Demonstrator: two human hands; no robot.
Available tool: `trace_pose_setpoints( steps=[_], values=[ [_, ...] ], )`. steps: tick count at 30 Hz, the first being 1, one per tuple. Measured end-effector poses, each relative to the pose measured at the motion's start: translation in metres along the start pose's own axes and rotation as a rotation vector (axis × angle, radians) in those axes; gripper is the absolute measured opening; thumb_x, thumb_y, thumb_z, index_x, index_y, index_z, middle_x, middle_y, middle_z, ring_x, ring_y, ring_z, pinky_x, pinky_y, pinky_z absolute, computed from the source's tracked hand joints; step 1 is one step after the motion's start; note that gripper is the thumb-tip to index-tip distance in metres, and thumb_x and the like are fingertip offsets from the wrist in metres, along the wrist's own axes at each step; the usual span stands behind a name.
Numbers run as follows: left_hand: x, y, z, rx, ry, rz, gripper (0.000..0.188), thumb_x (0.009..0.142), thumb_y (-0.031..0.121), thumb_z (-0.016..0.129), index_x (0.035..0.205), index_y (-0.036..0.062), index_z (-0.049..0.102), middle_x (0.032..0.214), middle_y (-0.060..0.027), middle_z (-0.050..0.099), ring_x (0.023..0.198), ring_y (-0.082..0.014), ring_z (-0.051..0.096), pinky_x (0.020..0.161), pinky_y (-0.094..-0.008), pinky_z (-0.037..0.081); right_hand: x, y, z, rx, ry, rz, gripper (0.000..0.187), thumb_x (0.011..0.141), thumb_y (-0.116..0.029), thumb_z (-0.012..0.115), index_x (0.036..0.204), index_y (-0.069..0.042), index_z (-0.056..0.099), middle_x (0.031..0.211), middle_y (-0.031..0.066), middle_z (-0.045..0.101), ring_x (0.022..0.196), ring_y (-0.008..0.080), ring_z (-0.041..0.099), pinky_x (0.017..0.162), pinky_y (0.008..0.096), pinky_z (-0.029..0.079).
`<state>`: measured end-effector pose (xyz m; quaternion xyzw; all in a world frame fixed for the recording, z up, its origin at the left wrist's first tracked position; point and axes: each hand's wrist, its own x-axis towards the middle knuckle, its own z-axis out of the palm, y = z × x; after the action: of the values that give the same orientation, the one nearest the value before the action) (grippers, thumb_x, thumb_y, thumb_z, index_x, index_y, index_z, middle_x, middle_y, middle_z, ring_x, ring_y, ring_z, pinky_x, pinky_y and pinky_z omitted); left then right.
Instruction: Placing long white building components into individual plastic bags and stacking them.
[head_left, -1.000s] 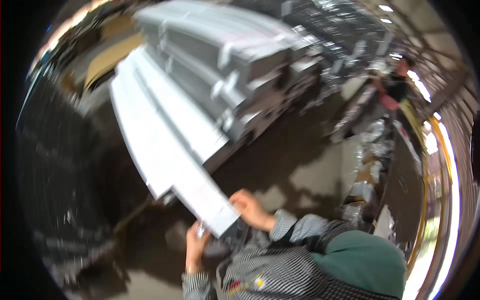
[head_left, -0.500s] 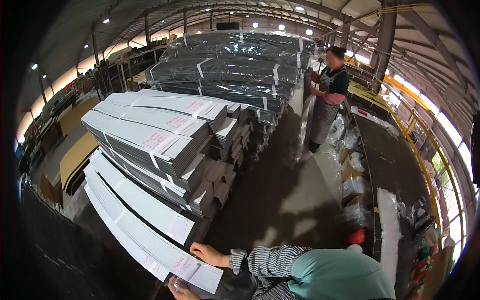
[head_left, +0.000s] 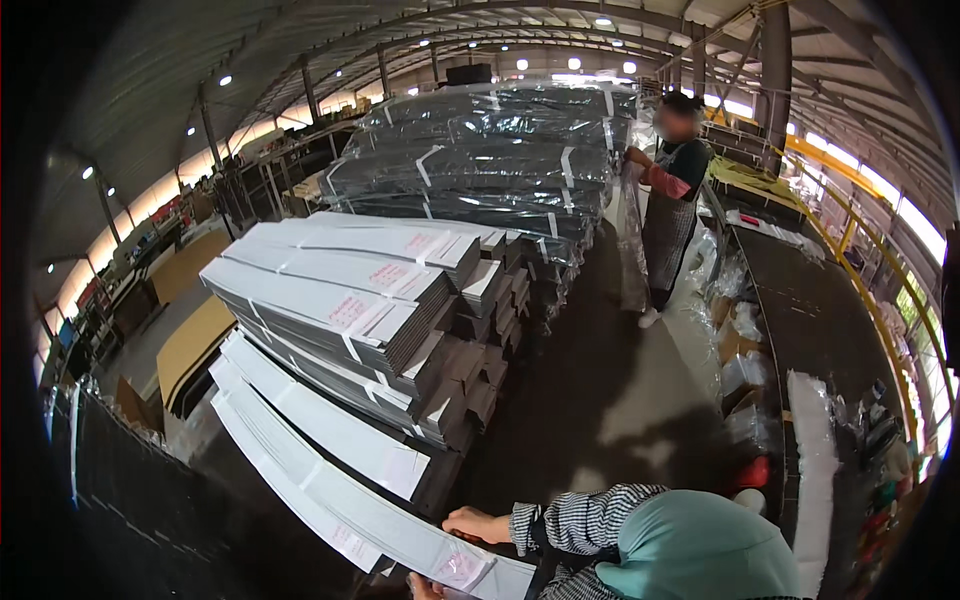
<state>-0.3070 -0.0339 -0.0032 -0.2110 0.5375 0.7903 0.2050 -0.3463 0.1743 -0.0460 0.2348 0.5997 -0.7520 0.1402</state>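
Neither of my own hands shows. Close by at the lower right, a co-worker in a teal head covering [head_left: 705,545] and striped sleeves bends over a low stack of long white panels [head_left: 330,480] with pink print at the near end. The co-worker's hand [head_left: 475,525] rests with bent fingers at the stack's far edge. On the near edge, cut by the frame's bottom, is another hand [head_left: 425,588], seemingly the same co-worker's; its arm is hidden. Beside this stack lies a second strip of white panels [head_left: 330,415].
Strapped bundles of white-topped grey panels [head_left: 330,290] stand behind. Farther back rises a tall pile in clear plastic film [head_left: 480,160]. Another person [head_left: 675,200] stands right of it, holding plastic film. A dark-topped table [head_left: 820,310] runs along the right.
The whole view has shifted, so the stacks and the nearby co-worker appear farther right and lower. The far person's hand is raised higher on the film.
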Motion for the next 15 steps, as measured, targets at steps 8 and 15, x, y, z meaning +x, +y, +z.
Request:
trace_pose_setpoints(
  steps=[8,15],
  values=[
    [0.023,0.007,-0.013,0.052,-0.041,0.228,0.042,0.1,0.029,0.052,0.126,-0.0034,0.056,0.118,-0.0149,0.062,0.104,-0.0266,0.063,0.08,-0.0384,0.054,0.068,0.043,0.029,-0.634,0.342,-0.451,0.026,0.086,-0.016,0.052,0.091,0.005,0.068,0.093,0.0259,0.068,0.089,0.0432,0.066,0.076,0.0485,0.052],
    [-0.074,0.079,0.022,0.192,0.038,0.665,0.033,0.099,0.019,0.049,0.112,-0.0085,0.063,0.097,-0.0152,0.068,0.081,-0.0212,0.063,0.071,-0.0326,0.053,-0.037,-0.047,0.076,-0.157,0.25,-0.761,0.029,0.09,-0.002,0.046,0.109,0.005,0.067,0.101,0.0175,0.073,0.093,0.0209,0.068,0.081,0.032,0.053]
  ],
)
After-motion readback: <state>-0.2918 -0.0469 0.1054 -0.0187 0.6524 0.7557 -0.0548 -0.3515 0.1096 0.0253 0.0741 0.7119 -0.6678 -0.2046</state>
